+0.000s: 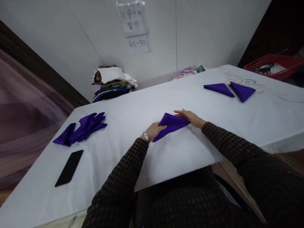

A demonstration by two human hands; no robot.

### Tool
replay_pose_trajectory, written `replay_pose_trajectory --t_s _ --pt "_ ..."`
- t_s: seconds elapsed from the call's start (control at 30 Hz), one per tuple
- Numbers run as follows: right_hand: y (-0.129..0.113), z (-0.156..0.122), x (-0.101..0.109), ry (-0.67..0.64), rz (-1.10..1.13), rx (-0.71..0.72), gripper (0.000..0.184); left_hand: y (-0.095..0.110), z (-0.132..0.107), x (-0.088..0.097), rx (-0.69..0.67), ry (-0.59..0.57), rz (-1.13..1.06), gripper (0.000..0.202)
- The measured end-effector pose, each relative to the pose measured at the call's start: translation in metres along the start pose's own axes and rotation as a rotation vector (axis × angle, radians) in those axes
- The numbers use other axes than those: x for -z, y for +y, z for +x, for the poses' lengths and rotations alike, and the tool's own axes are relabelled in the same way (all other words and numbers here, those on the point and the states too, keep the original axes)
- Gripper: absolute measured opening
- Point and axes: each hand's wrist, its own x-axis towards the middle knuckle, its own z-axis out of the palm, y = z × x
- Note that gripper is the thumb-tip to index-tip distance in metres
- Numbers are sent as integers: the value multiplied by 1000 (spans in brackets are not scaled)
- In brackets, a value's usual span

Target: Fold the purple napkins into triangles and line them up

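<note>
A purple cloth napkin (171, 124), folded into a triangle, is between my two hands over the white-covered table. My left hand (154, 130) grips its left side, with the thumb lying on top of the cloth. At the upper right edge is my right hand (188, 116), its fingers fairly straight and partly behind the cloth, which it holds near the right corner. Two folded purple triangles, a left one (219, 89) and a right one (243, 91), lie farther back on the right. A loose heap of purple napkins (83, 130) rests on the left.
A black phone-like slab (69, 167) lies at the table's left front. Behind the table are a stack of folded clothes (112, 80) and a few pale cloths (185, 72). A red basket (280, 74) stands at the far right. Handwritten paper signs (134, 23) hang on the wall.
</note>
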Motion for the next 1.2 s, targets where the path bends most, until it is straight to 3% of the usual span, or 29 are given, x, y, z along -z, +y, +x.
replay_pose_trajectory --t_s 0.1,0.2,0.27,0.37,0.47,0.53,0.6,0.67,0.8,0.87,0.97,1.03,1.13,1.2 --pt "-1 -19 -1 -47 182 -70 53 -2 0 9 149 -88 -307 28" --pt "4 -28 -4 -62 230 -199 61 -9 2 10 260 -113 -334 24" --pt "6 -31 -7 -66 182 -278 62 -14 4 8 253 -38 -152 19" --pt "8 -32 -11 -45 -55 -352 55 -20 7 4 185 170 188 21" --pt "6 -35 -16 0 -493 -293 49 -24 5 -1 80 333 490 40" --pt "3 -38 -20 27 -745 -224 48 -28 0 -5 -71 402 769 48" --pt "1 -43 -24 45 -882 -190 46 -33 -5 -9 -236 398 978 49" --pt "0 -48 -26 60 -941 -177 45 -40 -9 -13 -315 336 1086 49" --pt "-1 -55 -23 109 -983 -125 43 -53 -9 -17 -236 237 1165 49" --pt "-6 -53 -27 156 -989 -8 43 -56 -7 -17 -226 235 1178 50" --pt "-21 -42 -52 180 -991 242 48 -57 -6 -16 -230 238 1187 50" --pt "-31 -32 -80 110 -991 336 55 -57 -6 -14 -229 218 1196 51" --pt "-37 -15 -119 1 -1002 371 66 -59 -4 -12 -232 179 1227 53" --pt "-33 -7 -133 -9 -1006 331 71 -60 -3 -11 -225 171 1245 57"
